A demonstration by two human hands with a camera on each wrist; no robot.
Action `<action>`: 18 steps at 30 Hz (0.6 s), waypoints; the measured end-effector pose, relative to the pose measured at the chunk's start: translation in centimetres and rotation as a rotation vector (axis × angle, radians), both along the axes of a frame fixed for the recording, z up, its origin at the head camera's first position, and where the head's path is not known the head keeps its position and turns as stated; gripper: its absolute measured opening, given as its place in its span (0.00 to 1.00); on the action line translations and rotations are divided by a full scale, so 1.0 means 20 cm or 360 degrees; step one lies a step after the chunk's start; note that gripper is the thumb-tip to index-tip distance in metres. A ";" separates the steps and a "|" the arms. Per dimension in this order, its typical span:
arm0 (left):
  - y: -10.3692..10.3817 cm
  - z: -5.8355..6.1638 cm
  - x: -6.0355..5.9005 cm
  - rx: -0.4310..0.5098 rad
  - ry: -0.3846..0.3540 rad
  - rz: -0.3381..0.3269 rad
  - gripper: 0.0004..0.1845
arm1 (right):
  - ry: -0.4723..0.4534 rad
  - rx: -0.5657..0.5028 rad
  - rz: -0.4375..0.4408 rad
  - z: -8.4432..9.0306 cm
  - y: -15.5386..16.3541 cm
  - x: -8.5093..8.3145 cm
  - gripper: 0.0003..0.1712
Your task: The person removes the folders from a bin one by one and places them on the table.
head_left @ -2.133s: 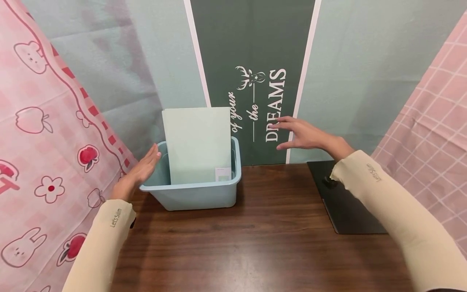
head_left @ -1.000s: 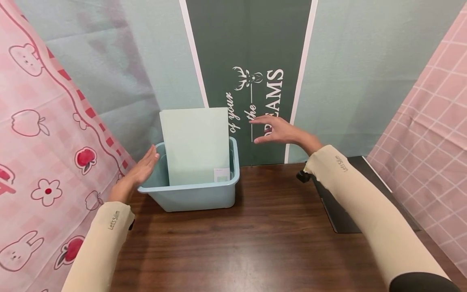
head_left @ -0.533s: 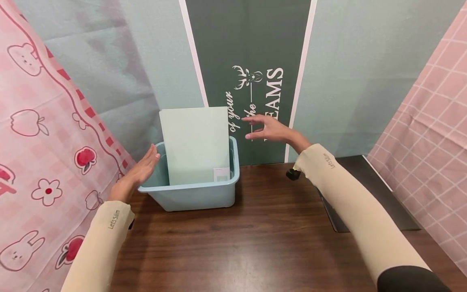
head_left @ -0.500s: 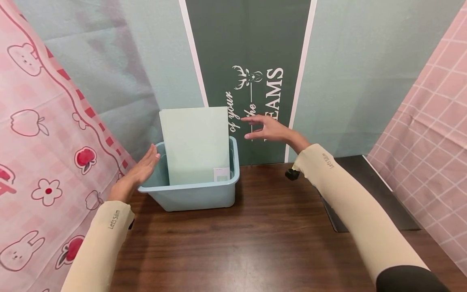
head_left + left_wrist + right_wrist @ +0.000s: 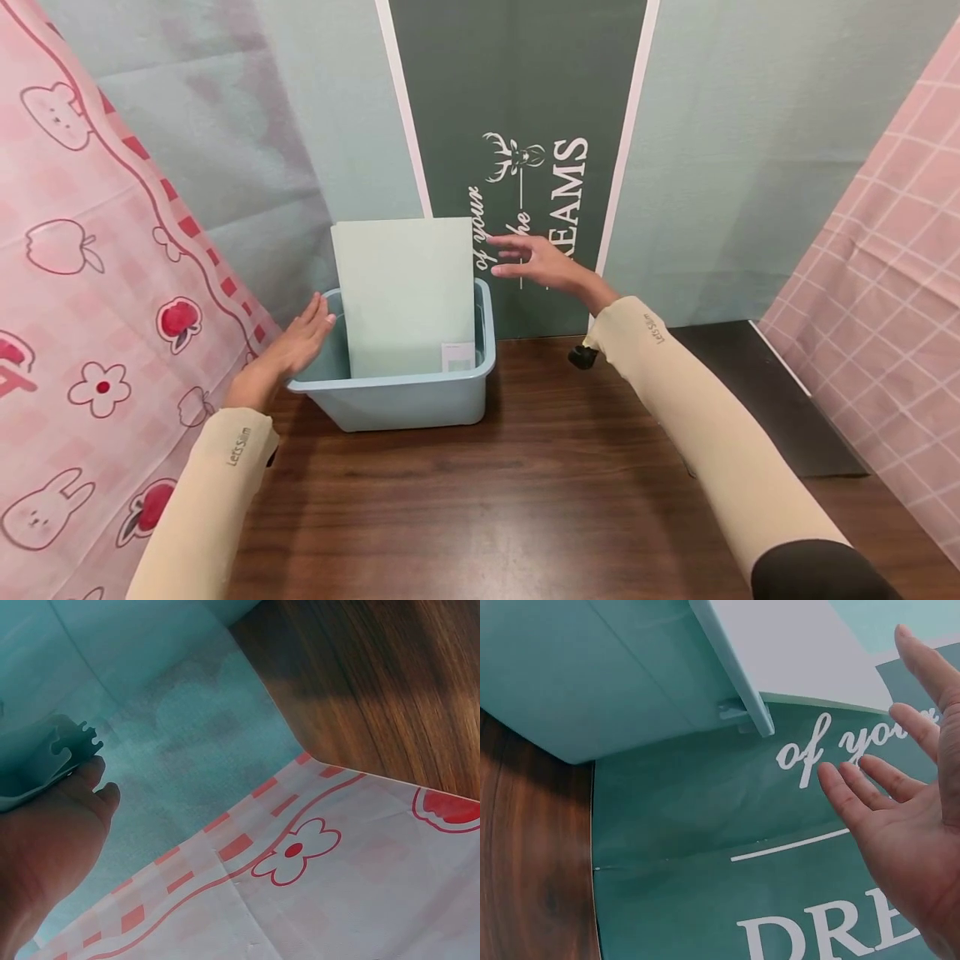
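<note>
The left hand (image 5: 296, 343) is held flat and upright, fingers straight and together, palm turned toward the left wall of the light blue bin (image 5: 405, 404); from the head view it looks to be at the rim, and the left wrist view shows the fingertips (image 5: 96, 771) right against the bin's notched edge, though whether they press on it cannot be told. It grasps nothing. The right hand (image 5: 536, 260) is raised in the air with the forearm stretched forward from a beige sleeve (image 5: 690, 425), fingers spread and loose, released and holding nothing, its fingertips near the upper right corner of the pale green board (image 5: 405, 292) without clear contact. That board stands upright inside the bin, leaning toward the back wall and rising well above the rim, with a small white label (image 5: 457, 357) at its lower right corner. The right wrist view shows the open palm from below, the underside of the bin's rim and the backdrop lettering (image 5: 832, 750) just behind the fingers, which the head view partly hides. The left wrist view shows the counter's (image 5: 480, 500) corner and the pink flower-print cloth (image 5: 300, 855). Counted: two hands, one bin, one board, one dark mat (image 5: 757, 400) on the counter to the right.
</note>
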State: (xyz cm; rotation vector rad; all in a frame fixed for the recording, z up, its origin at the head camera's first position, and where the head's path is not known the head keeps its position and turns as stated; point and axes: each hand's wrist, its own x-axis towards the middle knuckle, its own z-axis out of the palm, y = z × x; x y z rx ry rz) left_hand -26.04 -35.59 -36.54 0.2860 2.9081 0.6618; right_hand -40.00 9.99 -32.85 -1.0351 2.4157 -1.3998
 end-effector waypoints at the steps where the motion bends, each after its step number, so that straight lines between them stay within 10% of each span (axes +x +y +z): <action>1: 0.00 0.00 0.00 -0.0007 -0.0001 -0.0001 0.42 | -0.0010 -0.0021 0.0008 0.00 -0.01 0.00 0.39; 18: 0.01 0.00 0.00 0.0008 -0.0004 0.0009 0.41 | -0.0103 -0.0184 0.0095 -0.07 -0.13 -0.02 0.39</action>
